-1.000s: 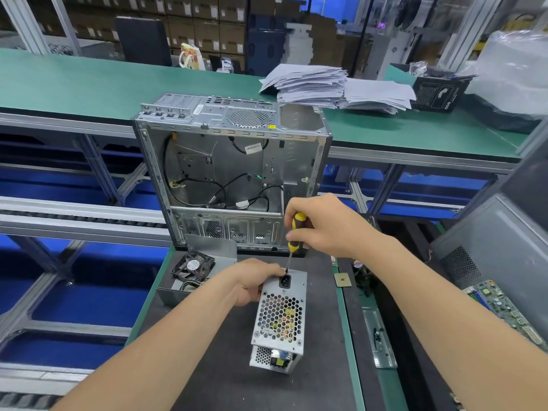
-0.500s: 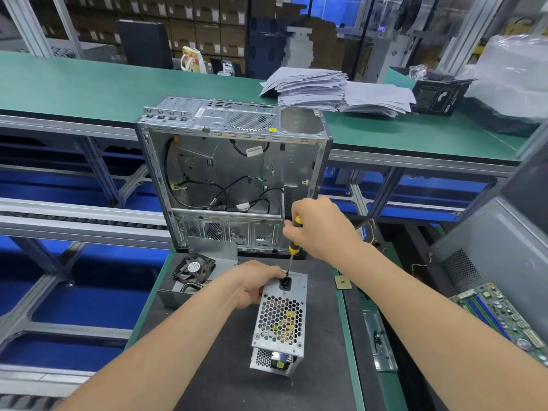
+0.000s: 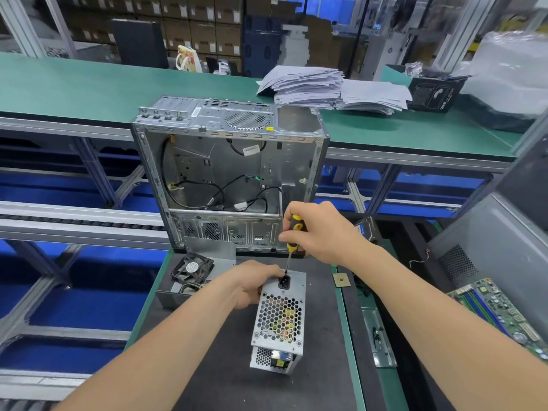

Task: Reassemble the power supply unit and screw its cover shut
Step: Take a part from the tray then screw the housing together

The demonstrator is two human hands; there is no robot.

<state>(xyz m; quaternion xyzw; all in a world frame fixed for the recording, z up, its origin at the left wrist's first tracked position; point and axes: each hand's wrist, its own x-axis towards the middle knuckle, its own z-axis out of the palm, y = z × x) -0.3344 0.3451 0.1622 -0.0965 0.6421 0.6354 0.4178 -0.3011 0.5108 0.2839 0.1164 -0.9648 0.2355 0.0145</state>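
Two hands at work. Power supply unit (image 3: 278, 318) stands on end just in front of computer case (image 3: 231, 161). Left hand (image 3: 252, 284) curls round unit's case-side top corner, bracing it. Right hand (image 3: 320, 229) wraps fingers round screwdriver (image 3: 297, 224) handle, tip down on unit's top edge. Screw too small to see. Best practice: shaft in line with screw, firm downward pressure, brace unit against tipping.
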